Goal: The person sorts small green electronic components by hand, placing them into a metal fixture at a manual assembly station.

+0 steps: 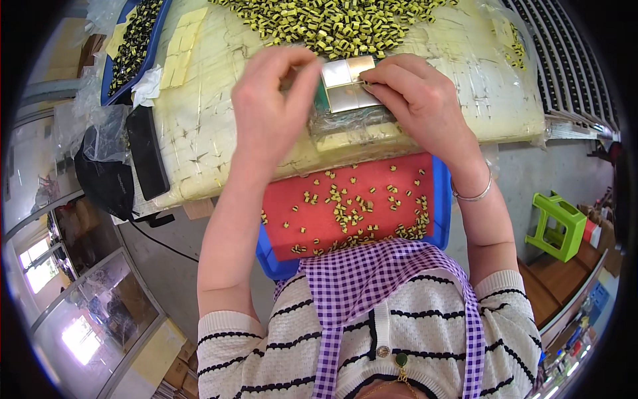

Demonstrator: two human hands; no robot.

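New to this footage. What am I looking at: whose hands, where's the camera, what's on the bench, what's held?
There is no machine here: a person works with two bare hands. The single picture comes from a fisheye camera worn on the person's head, looking down, so straight edges bend near the rim.

The left hand and right hand together hold a small block of shiny silver metal plates over the cream-yellow covered workbench.

A heap of small yellow-and-black components lies at the far side of the bench. Below its near edge sits a blue tray with a red liner, scattered with more of them. A black pouch lies at the left.
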